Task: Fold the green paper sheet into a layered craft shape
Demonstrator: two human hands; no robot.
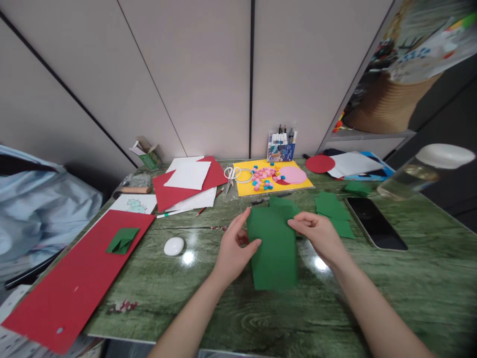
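Note:
A sheet of green paper [274,248] is held up above the table between both hands. My left hand [236,243] grips its left edge, thumb on the front face and the other fingers at the side and behind. With thumb and forefinger, my right hand [320,233] pinches the upper right edge. Another green piece [283,203] shows behind the top of the sheet. To the right of my right hand lie several cut green paper pieces [331,206]. A folded green paper [122,240] rests on a long red sheet [70,278] at the left.
White scissors [231,175] lie beside a yellow sheet [246,186] bearing pink and blue pompoms [264,174]. A phone [375,223] and a tilted-looking clear bottle [413,171] are at right. A white rounded object [174,246] sits left of my hands. Behind stands a marker box [281,149].

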